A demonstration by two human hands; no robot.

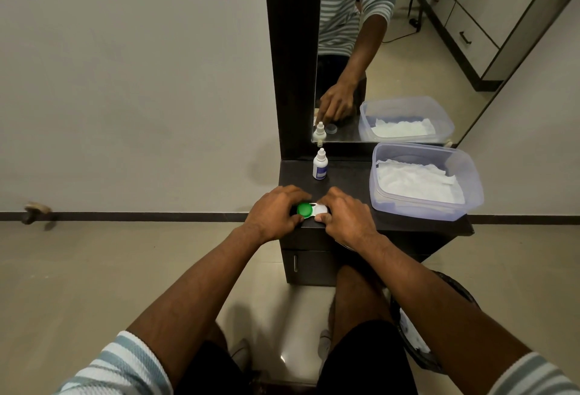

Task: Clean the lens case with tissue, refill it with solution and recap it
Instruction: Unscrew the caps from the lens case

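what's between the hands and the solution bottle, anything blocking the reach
Nothing visible. Both hands, left and right, hold the lens case at the table's front edge; the solution bottle stands just behind it across bare dark tabletop.

I see both my arms stretched out in front of me, bare from the elbows down, with striped sleeves pushed up near the bottom corners. My forearms come closer together as they go forward. My left hand (276, 211) is palm down with the fingers curled over the green cap (304, 210), and the thumb tucks in under it. My right hand (345, 215) is also palm down, just beside the left one. Its fingers bend over the white end of the lens case (321, 209), and the thumb tip presses at the near edge. Both wrists are a little bent. My hands are almost touching each other.
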